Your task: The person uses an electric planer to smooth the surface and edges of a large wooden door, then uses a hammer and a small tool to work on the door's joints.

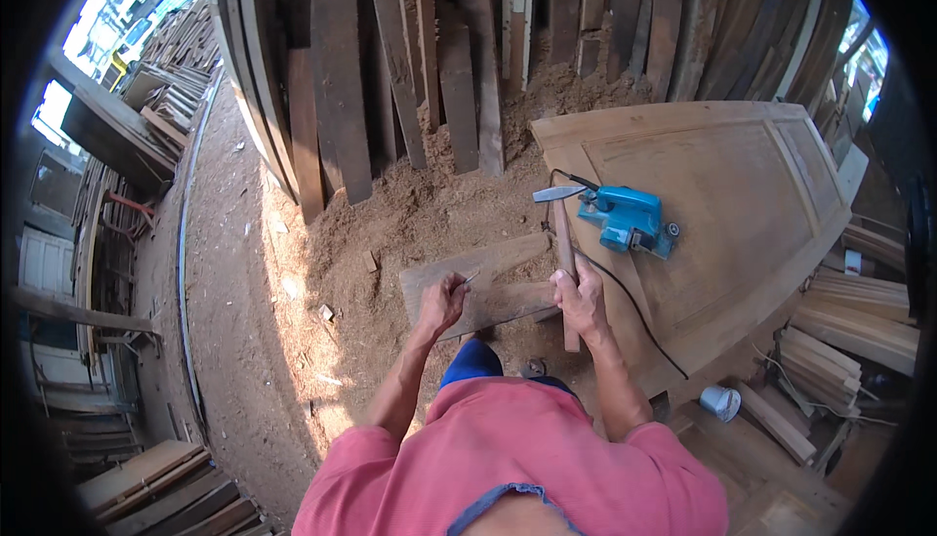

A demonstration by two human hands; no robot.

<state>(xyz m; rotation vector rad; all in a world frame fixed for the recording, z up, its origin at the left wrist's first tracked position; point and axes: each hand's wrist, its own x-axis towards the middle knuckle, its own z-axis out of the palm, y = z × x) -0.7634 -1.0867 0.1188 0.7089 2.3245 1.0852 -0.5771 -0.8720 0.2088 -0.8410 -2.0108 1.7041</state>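
My right hand is wrapped round the wooden handle of a hammer, whose metal head points up and away from me, close to the planer. My left hand is closed in a pinch on a small thin piece that looks like a nail. Under and between both hands lies a low wooden board, partly covered with sawdust. To the right, a teal electric planer rests on a large panelled wooden door. Its black cord runs down the door toward me.
Tall planks lean upright along the far side above heaped sawdust. At the right are stacked timber strips and a white tub. A dirt path runs along the left, beside more stacked boards.
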